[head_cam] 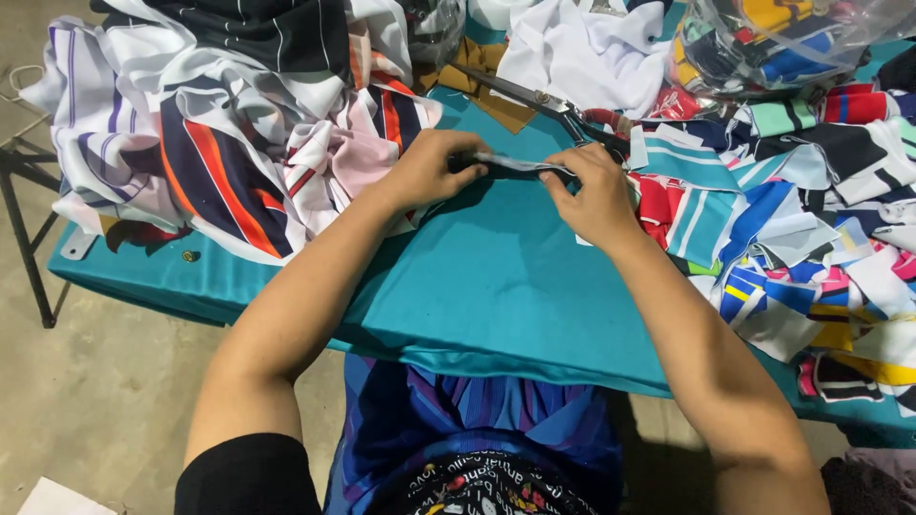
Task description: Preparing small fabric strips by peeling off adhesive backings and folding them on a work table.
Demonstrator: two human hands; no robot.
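A narrow dark fabric strip (510, 168) is pinched at each end by the left hand (431, 170) and right hand (593, 195), fingers closed, above the teal tabletop (496, 277); it appears to be straightened, and even tension is judged necessary.

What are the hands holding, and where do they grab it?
Both hands pinch one narrow dark fabric strip: the left hand holds its left end, the right hand its right end, over the teal cloth.
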